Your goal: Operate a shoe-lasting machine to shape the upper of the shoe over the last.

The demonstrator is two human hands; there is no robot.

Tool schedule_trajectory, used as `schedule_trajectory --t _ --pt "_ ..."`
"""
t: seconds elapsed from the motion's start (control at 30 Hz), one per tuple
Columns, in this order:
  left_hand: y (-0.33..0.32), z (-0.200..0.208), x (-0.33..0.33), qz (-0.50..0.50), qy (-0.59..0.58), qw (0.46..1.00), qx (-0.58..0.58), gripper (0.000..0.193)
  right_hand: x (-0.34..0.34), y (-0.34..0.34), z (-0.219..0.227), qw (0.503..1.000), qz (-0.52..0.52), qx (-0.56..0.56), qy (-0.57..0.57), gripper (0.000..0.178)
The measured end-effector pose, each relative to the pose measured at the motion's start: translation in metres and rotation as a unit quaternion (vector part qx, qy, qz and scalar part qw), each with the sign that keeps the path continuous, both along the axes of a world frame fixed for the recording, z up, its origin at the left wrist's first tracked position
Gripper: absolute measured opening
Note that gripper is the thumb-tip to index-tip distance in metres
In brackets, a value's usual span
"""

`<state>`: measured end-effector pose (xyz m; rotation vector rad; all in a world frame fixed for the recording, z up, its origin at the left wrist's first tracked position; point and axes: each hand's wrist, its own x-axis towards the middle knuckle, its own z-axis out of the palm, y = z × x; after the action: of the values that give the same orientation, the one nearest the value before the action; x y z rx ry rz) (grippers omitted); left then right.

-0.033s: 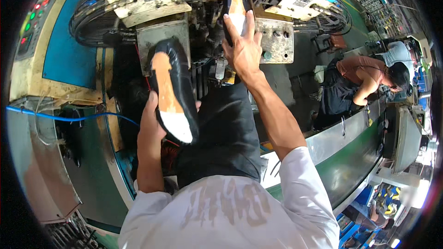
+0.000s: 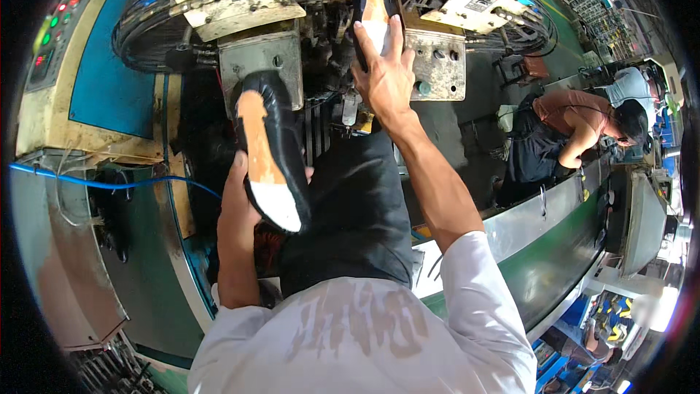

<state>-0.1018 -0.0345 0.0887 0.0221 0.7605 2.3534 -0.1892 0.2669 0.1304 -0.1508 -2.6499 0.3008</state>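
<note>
A glossy black shoe [image 2: 259,135], tan-and-white underside up, sits at eleven o'clock from the white cloth shirt [image 2: 364,350], white end toward five, tan toward eleven; the bare left hand [image 2: 237,190] clasps its sides. The bare right hand [image 2: 386,87], its forearm [image 2: 435,179] slanting toward eleven, rests spread fingers on a matching shoe [image 2: 374,7] at twelve.

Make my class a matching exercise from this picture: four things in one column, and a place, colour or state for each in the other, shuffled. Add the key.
Things:
1. Left hand
2. Right hand
3. Tube
4. Wearer's trousers

Place, colour or state:
A. Black
B. Fingers spread over the sole of the upper shoe
C. Blue
D. Holding the lower shoe

Right pairs: 1-D, 2-B, 3-C, 4-A
</note>
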Motion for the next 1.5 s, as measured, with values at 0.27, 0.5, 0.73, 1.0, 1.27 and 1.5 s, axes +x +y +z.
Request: schedule_trajectory --t 0.27,0.5,0.73,1.0,1.27,1.5 --pt "-0.022 0.001 0.063 0.067 -0.043 0.980 -0.180 0.095 -0.006 0.013 -0.027 0.983 0.106 0.093 0.118 0.067" --pt "0.000 -0.019 0.050 0.038 -0.069 0.985 -0.151 0.088 -0.053 0.017 -0.012 0.977 0.105 0.090 0.165 0.058" --pt "0.034 -0.016 0.030 0.023 -0.101 0.982 -0.160 0.085 -0.142 0.034 -0.010 0.969 0.092 0.113 0.199 0.050" --pt "0.055 -0.032 -0.006 0.008 -0.096 0.984 -0.151 0.069 -0.182 0.042 0.009 0.977 0.081 0.117 0.160 0.057" --pt "0.034 -0.024 0.023 0.059 -0.062 0.981 -0.172 0.064 -0.184 0.043 0.021 0.972 0.084 0.179 0.125 0.063" --pt "-0.059 0.007 0.117 0.244 -0.138 0.884 -0.375 0.101 -0.073 0.020 -0.012 0.941 0.184 0.201 0.201 0.061"
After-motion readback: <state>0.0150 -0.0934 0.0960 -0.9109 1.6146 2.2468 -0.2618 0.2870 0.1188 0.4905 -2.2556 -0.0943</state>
